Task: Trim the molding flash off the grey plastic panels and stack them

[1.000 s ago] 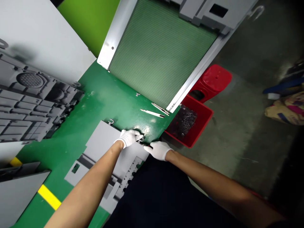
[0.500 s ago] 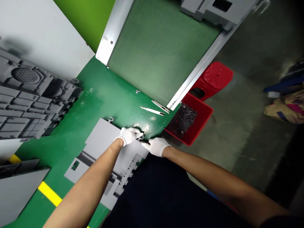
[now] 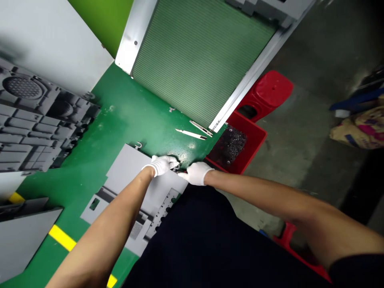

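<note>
A flat grey plastic panel (image 3: 132, 168) with cutouts lies on the green tabletop in front of me. My left hand (image 3: 163, 165), in a white glove, reaches over the panel's far edge. Its fingers are pinched at a small curved hook-shaped tab (image 3: 177, 167) there. Just right of it, my gloved right hand (image 3: 198, 173) is closed around a small tool that shows a bit of red (image 3: 185, 172); most of it is hidden. A similar hook-shaped tab (image 3: 138, 145) sticks out farther left along that edge. Dark specks lie beyond my fingertips.
A white-handled knife (image 3: 192, 134) and metal tweezers (image 3: 201, 128) lie near a green ribbed conveyor (image 3: 198, 60). At right are a red bin (image 3: 255, 148) of dark scraps and a red stool (image 3: 274, 90). Grey moulded parts (image 3: 36, 116) stand at left.
The view has shifted slightly, so most things sit a little higher in it. Both hands stay at the panel's far edge, with my right hand still beside the left fingertips.
</note>
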Tool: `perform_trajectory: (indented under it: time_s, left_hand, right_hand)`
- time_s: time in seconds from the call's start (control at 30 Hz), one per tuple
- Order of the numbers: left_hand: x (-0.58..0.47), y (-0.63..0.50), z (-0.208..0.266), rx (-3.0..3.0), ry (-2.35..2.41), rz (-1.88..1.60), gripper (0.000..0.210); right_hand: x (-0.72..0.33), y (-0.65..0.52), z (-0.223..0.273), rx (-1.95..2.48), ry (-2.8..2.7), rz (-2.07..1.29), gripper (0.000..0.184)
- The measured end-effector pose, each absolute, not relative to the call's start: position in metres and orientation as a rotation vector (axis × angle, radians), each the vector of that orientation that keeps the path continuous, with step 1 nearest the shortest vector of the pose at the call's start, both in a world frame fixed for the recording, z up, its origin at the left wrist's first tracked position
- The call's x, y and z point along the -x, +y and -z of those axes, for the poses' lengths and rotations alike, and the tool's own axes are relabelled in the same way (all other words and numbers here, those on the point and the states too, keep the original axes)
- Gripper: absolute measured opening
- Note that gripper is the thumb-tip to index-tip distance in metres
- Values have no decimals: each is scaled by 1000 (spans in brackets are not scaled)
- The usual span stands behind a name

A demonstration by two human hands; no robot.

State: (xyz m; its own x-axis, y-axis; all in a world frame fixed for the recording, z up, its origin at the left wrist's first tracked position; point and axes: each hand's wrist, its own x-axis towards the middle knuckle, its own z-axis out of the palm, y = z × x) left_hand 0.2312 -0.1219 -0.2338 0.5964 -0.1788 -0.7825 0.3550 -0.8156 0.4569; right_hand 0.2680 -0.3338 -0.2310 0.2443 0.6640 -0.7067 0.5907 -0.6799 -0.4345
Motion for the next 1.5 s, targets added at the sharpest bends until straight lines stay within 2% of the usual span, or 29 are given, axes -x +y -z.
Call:
perform_trajectory:
  time_s: [0.27,0.53,0.7,0.8,0.9,0.97,1.07,1.13,1.2,1.3,1.5]
  left_hand:
    - [-228,-120,231,-2216,160,1135,31]
    - [-229,-117,238,-2116,204,1098,34]
    - [-231,-118,241,-2077,282,866,43]
    - [-238,-146,231,-1889,318,687,44]
    - [-250,-180,211,-1569,258,620,47]
    - [-260,-182,198,-1509,213,536,55]
    - [-267,-136,191,-1970,366,306,52]
    - [-264,-82,196,-2444,667,190,47]
    - [-257,-28,205,-2634,844,436,51]
    - [-249,27,217,-2437,708,901,57]
    - [-264,43,233,-2209,570,1038,47]
  right_hand:
    - [-254,-334,234,2431,-944,-1409,84]
    - [-251,-326,233,2457,-1048,-1414,92]
    - [-273,-335,230,2468,-963,-1390,92]
    - [-273,-354,231,2435,-774,-1406,84]
    - [-258,-375,233,2353,-720,-1426,63]
    - [-246,-384,232,2327,-617,-1437,64]
    - [-233,-387,227,2286,-364,-1445,80]
    - [-229,-381,223,2245,-299,-1435,78]
    - [-230,-369,221,2232,-376,-1422,76]
    - [-240,-337,221,2235,-541,-1396,76]
    - [-272,-243,226,2267,-769,-1420,88]
